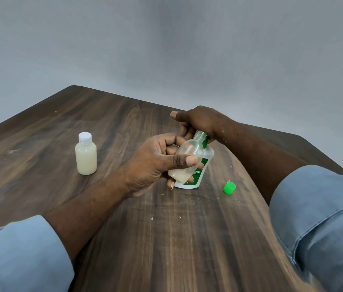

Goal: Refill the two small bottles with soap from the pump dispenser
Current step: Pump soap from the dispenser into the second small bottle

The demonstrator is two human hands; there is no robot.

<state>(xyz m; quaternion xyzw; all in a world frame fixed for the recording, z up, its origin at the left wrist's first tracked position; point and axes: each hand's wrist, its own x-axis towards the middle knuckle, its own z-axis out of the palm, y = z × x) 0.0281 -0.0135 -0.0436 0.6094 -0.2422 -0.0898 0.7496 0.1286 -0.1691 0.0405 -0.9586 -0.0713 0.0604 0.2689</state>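
My left hand (156, 163) grips a small clear bottle (187, 157), uncapped and tilted, with a little whitish soap in its lower end. Its open neck sits under the green pump head of the white soap dispenser (205, 160), which stands on the table just behind it. My right hand (198, 121) rests on top of that pump head, fingers curled over it. The bottle's green cap (229, 188) lies on the table to the right. A second small bottle (85, 154), full of whitish soap with a white cap on, stands upright at the left.
A dark wooden table (166, 239) carries everything, with small pale drips near the dispenser. Its far edge runs close behind my right hand, against a plain grey wall. Blue sleeves cover both forearms near the bottom corners.
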